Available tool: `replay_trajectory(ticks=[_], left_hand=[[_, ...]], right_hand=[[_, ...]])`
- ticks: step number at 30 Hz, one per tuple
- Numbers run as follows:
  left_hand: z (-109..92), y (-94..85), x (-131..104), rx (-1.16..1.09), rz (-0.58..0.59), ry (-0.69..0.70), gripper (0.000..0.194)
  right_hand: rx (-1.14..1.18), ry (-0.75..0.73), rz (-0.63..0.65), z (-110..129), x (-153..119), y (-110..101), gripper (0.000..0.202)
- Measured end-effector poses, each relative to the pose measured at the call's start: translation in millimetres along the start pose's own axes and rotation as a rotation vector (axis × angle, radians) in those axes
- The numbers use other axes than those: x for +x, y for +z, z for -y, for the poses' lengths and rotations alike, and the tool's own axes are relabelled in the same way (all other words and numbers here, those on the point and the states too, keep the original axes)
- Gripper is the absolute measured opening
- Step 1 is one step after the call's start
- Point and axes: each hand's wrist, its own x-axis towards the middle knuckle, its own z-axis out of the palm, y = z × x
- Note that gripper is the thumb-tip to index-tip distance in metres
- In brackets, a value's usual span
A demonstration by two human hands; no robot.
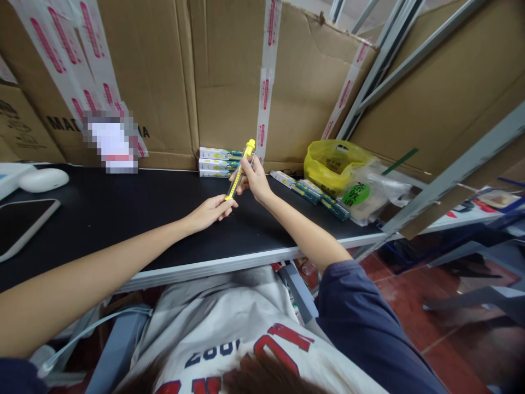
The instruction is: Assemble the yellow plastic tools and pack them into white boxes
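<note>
A slim clear tube (238,174) with a yellow cap, yellow marks inside and a yellow lower end tilts up to the right above the black desk. Pinched at its lower end, it sits between the thumb and fingers of my left hand (212,212). Higher up, my right hand (255,179) is closed around its side below the cap. Behind my right hand, a stack of slim printed boxes (217,163) stands against the cardboard, partly covered by the hand and tube.
Right of my hands lie more slim boxes (307,191), a yellow plastic bag (334,164) and a clear bag (365,191). A phone (25,227) and a white rounded device (44,179) rest on the left. Large cardboard (229,82) walls the desk's back; a metal frame (443,169) rises at right.
</note>
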Motion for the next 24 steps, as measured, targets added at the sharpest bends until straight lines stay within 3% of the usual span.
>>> replay_trajectory(ticks=[8,14,24], left_hand=[[-0.8,1.3,-4.2,0.319,-0.106,0.114,0.036],[2.8,-0.1,-1.3,0.125,-0.022,0.110,0.037],[5.4,4.5,-0.4,-0.045,0.007,0.073,0.047]], right_hand=[[-0.037,-0.057,-0.069,-6.9,-0.7,4.8,0.036],[-0.005,-0.018,-0.086,-1.6,0.7,0.6,0.034],[0.013,-0.010,-0.026,2.0,-3.7,4.1,0.030]])
